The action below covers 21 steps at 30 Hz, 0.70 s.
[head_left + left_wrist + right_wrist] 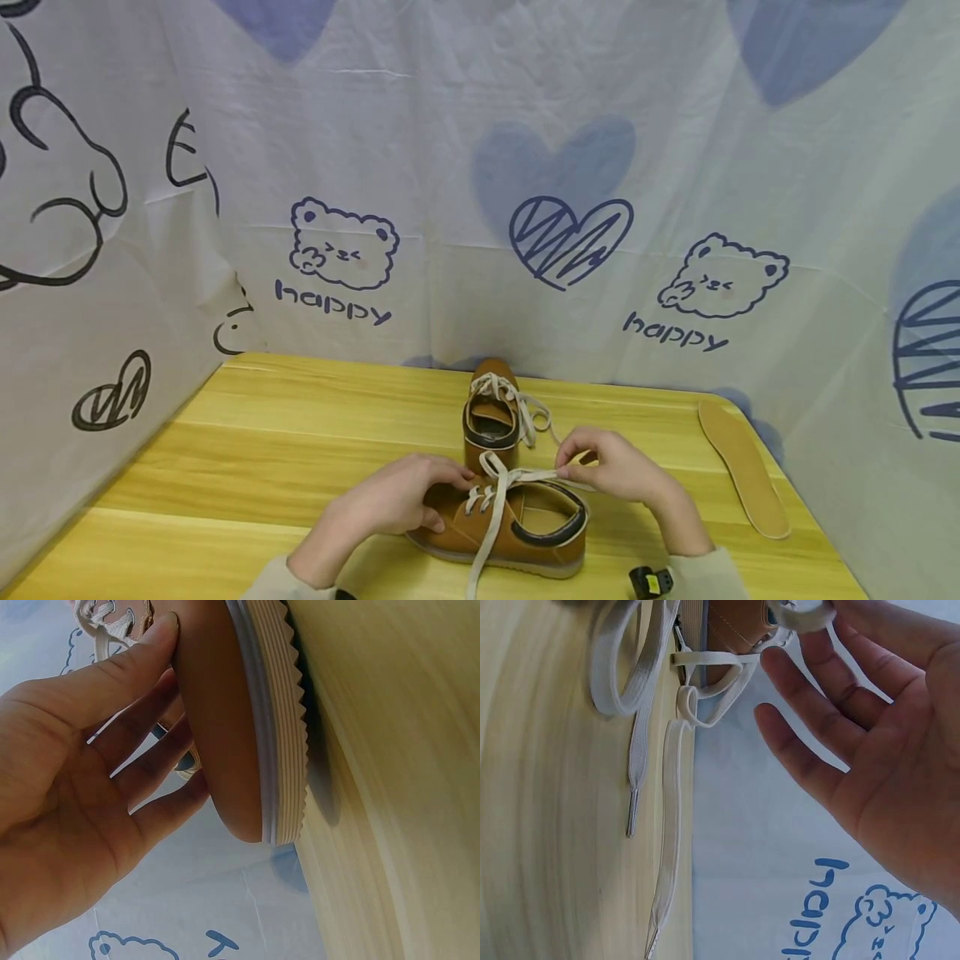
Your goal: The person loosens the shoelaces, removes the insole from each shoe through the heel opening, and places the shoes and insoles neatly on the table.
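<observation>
A brown lace-up shoe [543, 554] stands on the table with its toe to the left. My left hand [397, 498] holds its toe end; in the left wrist view the thumb lies on one side of the brown toe [221, 742] and the fingers on the other. My right hand [618, 468] pinches a flat white lace [528, 476] right of the tongue, drawn out over the shoe opening. The other lace end [492, 533] hangs down the shoe's near side. In the right wrist view, the pinched lace [802, 616] loops at the thumb and fingertips.
Behind stands a second brown shoe [480, 454], toe away, its loose laces [527, 417] trailing right. A tan insole [742, 471] lies at the table's right edge. Patterned white cloth [450, 167] hangs behind the yellow wooden table [300, 417]. A black wrist device [649, 582] shows by the right sleeve.
</observation>
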Motion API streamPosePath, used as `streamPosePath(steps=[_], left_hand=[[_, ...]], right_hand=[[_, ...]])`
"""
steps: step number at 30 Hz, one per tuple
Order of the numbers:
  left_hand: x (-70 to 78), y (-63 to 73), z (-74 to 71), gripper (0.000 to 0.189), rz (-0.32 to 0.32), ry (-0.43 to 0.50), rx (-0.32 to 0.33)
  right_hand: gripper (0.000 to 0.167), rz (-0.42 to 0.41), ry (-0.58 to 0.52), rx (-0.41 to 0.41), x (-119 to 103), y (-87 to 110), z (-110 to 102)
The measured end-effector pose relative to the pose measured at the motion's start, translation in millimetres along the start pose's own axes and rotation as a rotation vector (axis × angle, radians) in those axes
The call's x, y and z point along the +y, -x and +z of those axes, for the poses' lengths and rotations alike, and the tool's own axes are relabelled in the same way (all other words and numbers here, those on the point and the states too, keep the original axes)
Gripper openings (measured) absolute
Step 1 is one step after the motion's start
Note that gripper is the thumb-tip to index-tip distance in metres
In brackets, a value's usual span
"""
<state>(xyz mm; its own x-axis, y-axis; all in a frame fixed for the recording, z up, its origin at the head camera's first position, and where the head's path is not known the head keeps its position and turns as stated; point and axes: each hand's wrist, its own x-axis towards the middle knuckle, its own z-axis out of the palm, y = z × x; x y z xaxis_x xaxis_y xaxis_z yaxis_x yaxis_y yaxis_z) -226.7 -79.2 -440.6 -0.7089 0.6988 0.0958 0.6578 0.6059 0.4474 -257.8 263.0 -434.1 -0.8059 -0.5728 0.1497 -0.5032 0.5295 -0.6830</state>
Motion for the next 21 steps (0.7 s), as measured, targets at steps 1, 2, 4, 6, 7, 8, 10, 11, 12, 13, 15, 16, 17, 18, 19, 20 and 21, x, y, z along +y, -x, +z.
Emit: streamPosePath(steps=[1,2,4,6,7,8,10,11,12,13,15,16,17,18,19,20,21], left_hand=[[0.0,0.0,0.0,0.053,-0.001,0.001,-0.001],[0.0,-0.1,0.0,0.053,-0.003,0.002,-0.002],[-0.5,-0.4,0.3,0.053,-0.004,0.003,-0.004],[-0.9,-0.6,0.5,0.053,-0.004,0.004,-0.004],[-1.3,-0.8,0.7,0.053,-0.002,0.005,-0.004],[-1.6,-0.9,0.9,0.053,-0.001,0.007,-0.002],[-2.1,-1.2,1.1,0.053,0.004,0.006,0.000],[-2.5,-1.3,1.2,0.053,0.007,0.005,0.002],[-2.8,-1.4,1.3,0.053,0.011,0.006,0.004],[-3.0,-1.3,1.3,0.053,0.015,0.003,0.006],[-3.2,-1.1,1.3,0.053,0.021,-0.002,0.011],[-3.4,-1.0,1.3,0.053,0.025,-0.002,0.013],[-3.3,-0.9,1.2,0.053,0.026,-0.004,0.014],[-3.3,-0.9,1.1,0.053,0.027,-0.005,0.015],[-3.3,-0.8,1.2,0.053,0.027,-0.006,0.016],[-3.3,-0.8,1.2,0.053,0.026,-0.006,0.016],[-3.1,-0.8,1.2,0.053,0.025,-0.006,0.016]], right_hand=[[0.004,-0.005,0.002,0.001,0.3,-0.3,0.8],[0.006,-0.010,0.005,0.007,0.4,-0.9,1.9],[0.008,-0.034,0.006,0.027,-0.4,-2.8,4.5],[0.009,-0.052,0.000,0.046,-1.6,-5.5,7.6],[0.010,-0.063,-0.008,0.052,-2.2,-6.9,9.4],[0.009,-0.072,-0.015,0.052,-3.2,-8.3,11.2],[0.010,-0.091,-0.024,0.042,-5.0,-10.6,14.9],[0.010,-0.092,-0.022,0.032,-6.2,-11.6,16.7],[0.010,-0.091,-0.020,0.020,-7.4,-12.4,18.5],[0.009,-0.094,-0.015,0.010,-8.2,-13.3,20.4],[0.010,-0.104,-0.011,-0.007,-9.4,-14.7,24.4],[0.010,-0.109,-0.008,-0.015,-9.7,-15.2,26.1],[0.010,-0.113,-0.007,-0.022,-10.1,-15.9,27.6],[0.010,-0.117,-0.008,-0.026,-10.2,-16.6,29.1],[0.010,-0.129,-0.009,-0.030,-10.2,-17.2,30.4],[0.011,-0.133,-0.005,-0.034,-10.5,-17.5,31.2],[0.011,-0.136,0.001,-0.035,-11.0,-17.8,31.7]])
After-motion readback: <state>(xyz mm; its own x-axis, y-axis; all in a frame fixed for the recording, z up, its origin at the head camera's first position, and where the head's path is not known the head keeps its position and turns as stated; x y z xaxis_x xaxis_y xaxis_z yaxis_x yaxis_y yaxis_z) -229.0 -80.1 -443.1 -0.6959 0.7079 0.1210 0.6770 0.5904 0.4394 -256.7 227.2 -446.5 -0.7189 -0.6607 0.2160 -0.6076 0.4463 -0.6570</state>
